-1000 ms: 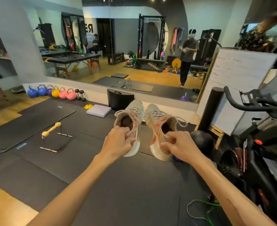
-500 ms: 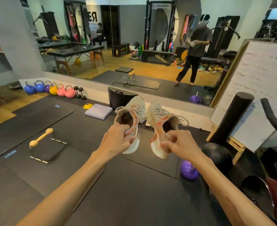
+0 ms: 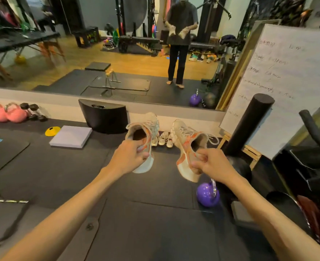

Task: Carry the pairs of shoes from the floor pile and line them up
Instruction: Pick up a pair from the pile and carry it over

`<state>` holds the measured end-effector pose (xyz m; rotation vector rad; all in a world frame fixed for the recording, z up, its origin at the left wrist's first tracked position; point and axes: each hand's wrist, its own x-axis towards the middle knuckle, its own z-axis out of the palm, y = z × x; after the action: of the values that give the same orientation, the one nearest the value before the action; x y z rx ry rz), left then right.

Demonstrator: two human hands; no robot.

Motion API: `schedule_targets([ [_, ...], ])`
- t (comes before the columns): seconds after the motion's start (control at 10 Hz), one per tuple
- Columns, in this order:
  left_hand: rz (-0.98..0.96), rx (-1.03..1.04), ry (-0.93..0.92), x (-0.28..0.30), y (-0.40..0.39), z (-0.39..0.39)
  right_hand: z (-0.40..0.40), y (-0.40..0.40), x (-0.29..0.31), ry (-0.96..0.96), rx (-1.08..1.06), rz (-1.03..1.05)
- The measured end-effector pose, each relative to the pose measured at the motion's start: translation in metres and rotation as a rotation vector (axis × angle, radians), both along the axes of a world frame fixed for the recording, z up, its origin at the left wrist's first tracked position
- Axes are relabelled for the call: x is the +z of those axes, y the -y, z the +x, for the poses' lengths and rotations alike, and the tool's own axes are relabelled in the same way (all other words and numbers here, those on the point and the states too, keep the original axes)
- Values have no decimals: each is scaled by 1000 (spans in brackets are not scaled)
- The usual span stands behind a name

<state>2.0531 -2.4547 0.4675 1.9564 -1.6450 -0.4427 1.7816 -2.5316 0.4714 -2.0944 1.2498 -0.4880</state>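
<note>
Cream-and-orange trainers hang in mid-air, one in each hand, over the black gym mat (image 3: pixel 155 223): the left hand (image 3: pixel 131 157) pinches the heel collar of the left shoe (image 3: pixel 146 136), and the right hand (image 3: pixel 210 164) is curled round the heel of the right shoe (image 3: pixel 189 147), both toes pointing away toward the mirror wall (image 3: pixel 99 53). Between and beyond them, a white pair (image 3: pixel 164 139) already sits on the mat at the base of the wall, beside a black wedge block (image 3: pixel 104 117), apparently the start of the row. In the mirror, more shoes (image 3: pixel 202 57) lie scattered on the wooden floor behind the person. By that reckoning the job is at an early stage: one pair placed, one in transit, several left to fetch.
</note>
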Motion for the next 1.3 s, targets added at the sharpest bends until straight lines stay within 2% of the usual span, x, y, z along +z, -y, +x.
schedule_targets([
  [0.2,18,-117,-89,-29,146,-6,-14,141,-29,-27,-69,16],
  [0.4,49,-209,-145,-32,300,-25,-22,283,-42,-58,-54,90],
  [0.6,69,-197,-171,-47,430,-24,-7,416,-45,-173,-27,120],
  [0.8,219,-126,-372,-86,557,8,15,519,-67,-260,70,262],
  [0.9,336,-241,-395,-103,611,20,25,560,-86,-276,10,338],
  [1.1,514,-421,-227,-135,715,22,31,652,-116,-301,-67,410],
  [1.2,584,-443,-124,-154,760,8,28,706,-147,-338,-27,473],
  [1.3,631,-401,-113,-190,806,-18,22,758,-197,-328,1,535],
])
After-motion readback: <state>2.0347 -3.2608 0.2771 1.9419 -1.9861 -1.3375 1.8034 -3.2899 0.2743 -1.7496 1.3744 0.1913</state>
